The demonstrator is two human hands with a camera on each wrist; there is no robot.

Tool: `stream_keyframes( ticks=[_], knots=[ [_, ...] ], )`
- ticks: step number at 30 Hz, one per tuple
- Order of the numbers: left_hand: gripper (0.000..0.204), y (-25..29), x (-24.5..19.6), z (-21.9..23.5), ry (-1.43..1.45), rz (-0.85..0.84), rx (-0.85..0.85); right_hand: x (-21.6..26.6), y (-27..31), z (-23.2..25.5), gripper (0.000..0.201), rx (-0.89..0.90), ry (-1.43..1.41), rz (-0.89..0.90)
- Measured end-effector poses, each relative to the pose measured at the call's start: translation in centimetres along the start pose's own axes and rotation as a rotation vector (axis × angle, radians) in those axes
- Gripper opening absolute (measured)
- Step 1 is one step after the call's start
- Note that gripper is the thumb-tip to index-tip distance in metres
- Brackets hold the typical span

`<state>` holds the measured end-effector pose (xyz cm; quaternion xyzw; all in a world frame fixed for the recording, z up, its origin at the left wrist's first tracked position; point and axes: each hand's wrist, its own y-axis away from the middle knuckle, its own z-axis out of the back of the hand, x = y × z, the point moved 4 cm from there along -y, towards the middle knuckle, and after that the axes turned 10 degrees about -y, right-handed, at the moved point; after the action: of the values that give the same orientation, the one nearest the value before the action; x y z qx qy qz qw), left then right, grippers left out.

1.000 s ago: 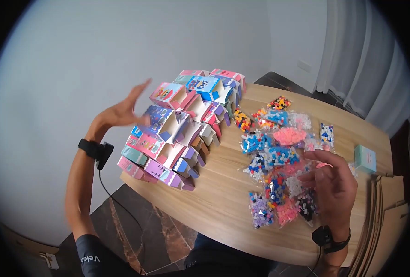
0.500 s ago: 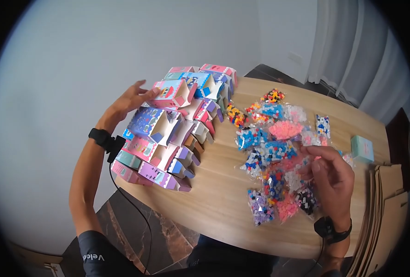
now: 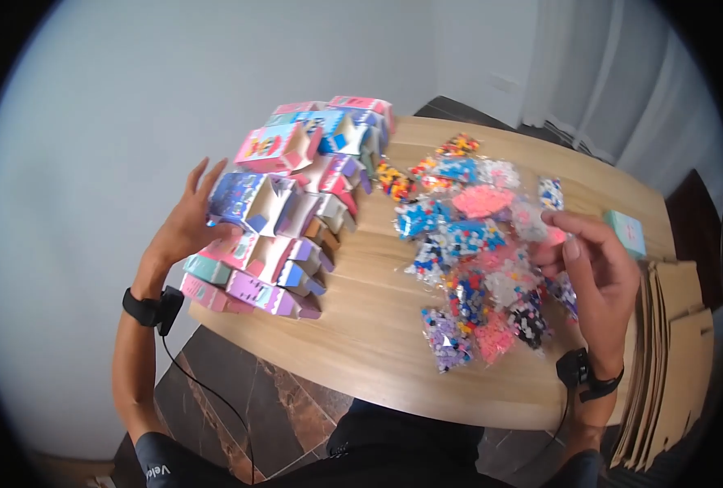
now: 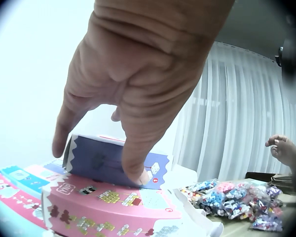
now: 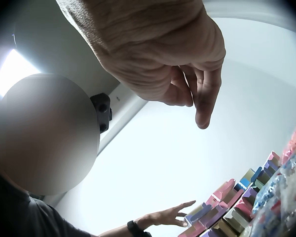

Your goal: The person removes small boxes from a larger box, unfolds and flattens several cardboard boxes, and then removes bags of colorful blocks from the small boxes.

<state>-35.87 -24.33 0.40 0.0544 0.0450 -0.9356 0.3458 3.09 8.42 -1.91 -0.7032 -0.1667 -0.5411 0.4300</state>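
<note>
My left hand (image 3: 184,224) is at a dark-blue patterned box (image 3: 238,195) lying on the stack of small cardboard boxes. In the left wrist view its thumb lies along the near side of that purple-blue box (image 4: 108,160), while the other fingers spread past the far side and end. A pink box (image 4: 113,210) lies right beneath. My right hand (image 3: 593,268) hovers with loosely bent fingers and nothing in them, above clear bags of coloured toy bricks (image 3: 483,236). The right wrist view shows the hand (image 5: 172,64) with no object at its fingertips.
Open-flapped boxes (image 3: 276,301) are stacked at the wooden table's (image 3: 370,342) left side. A mint-green box (image 3: 626,233) stands at the right. Flattened brown cardboard (image 3: 670,342) leans by the right edge. A cable (image 3: 215,407) hangs from the left wrist camera.
My left hand left the pink-and-blue box farther back and came down nearer me, around the dark-blue box. My right hand stays over the bags. The head view has shifted slightly.
</note>
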Motion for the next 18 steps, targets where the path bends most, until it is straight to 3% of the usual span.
stream_keyframes(
  ticks=[2, 4, 5, 6, 7, 9, 10, 11, 12, 13, 15, 16, 18],
  knots=[
    [0.110, -0.8, 0.1, -0.4, 0.163, 0.068, -0.051, 0.8, 0.4, 1.3, 0.024, -0.064, 0.067, -0.038],
    [0.106, -0.9, -0.2, -0.4, 0.057, -0.020, -0.172, 3.0, 0.0, 2.4, 0.023, -0.157, 0.042, 0.131],
    [0.104, -0.2, -1.0, 0.0, -0.238, -0.091, -0.303, 3.5, -0.1, 3.3, 0.023, -0.163, 0.048, 0.181],
    [0.098, 0.7, -3.7, 0.7, -0.236, -0.051, -0.367, 3.9, 0.1, 4.5, 0.023, -0.197, 0.089, 0.178],
    [0.091, 2.5, -7.4, 1.0, -0.255, -0.170, -0.536, 4.3, 0.6, 5.5, 0.023, -0.236, 0.154, 0.180],
    [0.073, 6.7, -14.3, 0.1, -0.277, -0.329, -0.637, 4.1, 2.3, 7.2, 0.025, -0.288, 0.226, 0.153],
    [0.076, 9.0, -15.5, -2.5, 0.089, -0.382, -0.558, 3.2, 3.5, 7.8, 0.026, -0.337, 0.257, 0.099],
    [0.085, 10.2, -18.1, -5.9, 0.766, -0.248, -0.175, 2.0, 4.6, 8.5, 0.032, -0.338, 0.397, 0.041],
    [0.095, 11.2, -20.6, -7.8, 0.371, -0.603, -0.237, 0.6, 5.4, 9.3, 0.039, -0.332, 0.533, -0.012],
    [0.100, 11.3, -24.1, -8.6, 0.251, -0.752, -0.179, -0.7, 6.1, 9.8, 0.039, -0.342, 0.543, -0.013],
    [0.105, 9.7, -28.4, -11.4, 0.115, -0.763, -0.102, -3.1, 6.9, 9.7, 0.055, -0.185, 1.261, 0.117],
    [0.105, 8.5, -29.6, -12.3, 0.118, -0.777, -0.102, -4.8, 7.3, 10.4, 0.055, -0.196, 1.269, 0.113],
    [0.104, 5.7, -31.1, -14.2, 0.066, -0.636, -0.067, -8.3, 7.9, 11.8, 0.064, -0.058, 1.146, -0.146]
  ],
)
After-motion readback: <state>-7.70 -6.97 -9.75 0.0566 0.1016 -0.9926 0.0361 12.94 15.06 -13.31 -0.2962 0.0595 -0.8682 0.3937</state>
